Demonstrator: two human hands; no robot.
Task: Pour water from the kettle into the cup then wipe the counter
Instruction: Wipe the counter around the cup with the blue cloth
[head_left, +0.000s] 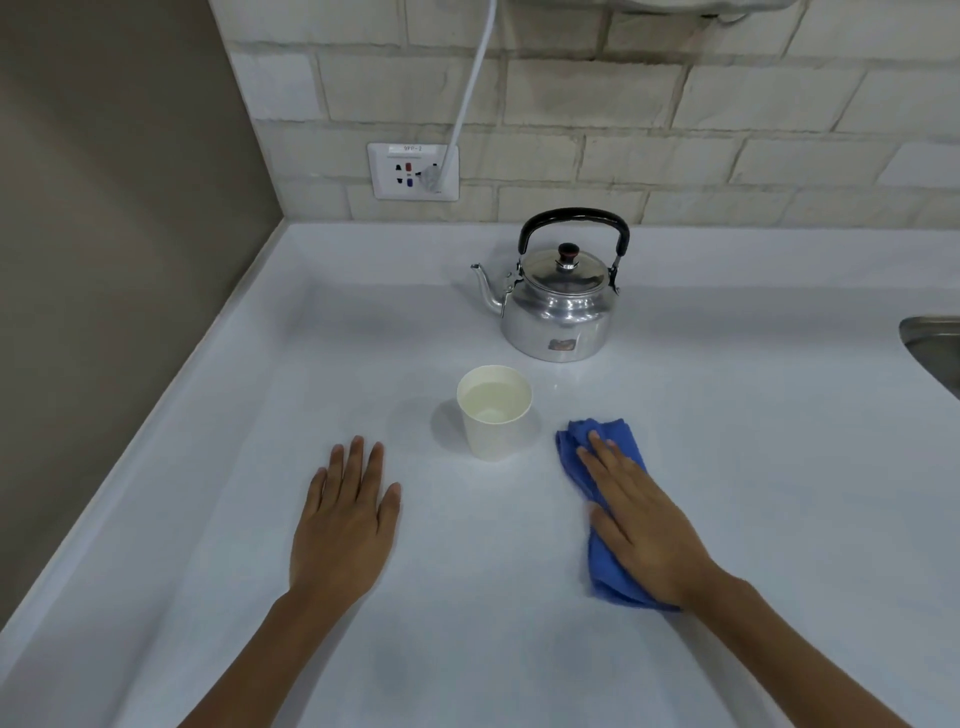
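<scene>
The white paper cup (494, 413) stands upright near the middle of the counter (727, 493), filled with clear water close to its rim. Behind it, toward the back edge, the metal kettle (558, 306) sits upright with its lid on, its black handle raised and its spout pointing toward the left edge; kettle and cup are near each other but apart.

The blue cloth (605, 556) lies bunched on the counter just to the right of the cup, not touching it. The right hand (641, 525) lies flat on top of it, palm down, fingers stretched out and slightly spread, pressing rather than gripping; the cloth shows beyond the fingertips and along the thumb side. The left hand (345, 519) rests flat on the bare counter to the left of the cup, fingers extended and close together, holding nothing.

At the counter's right edge the rim of a steel sink (932, 345) shows. On the brick wall behind, a wall socket (413, 171) has a white cable (475, 78) plugged in, running upward.
</scene>
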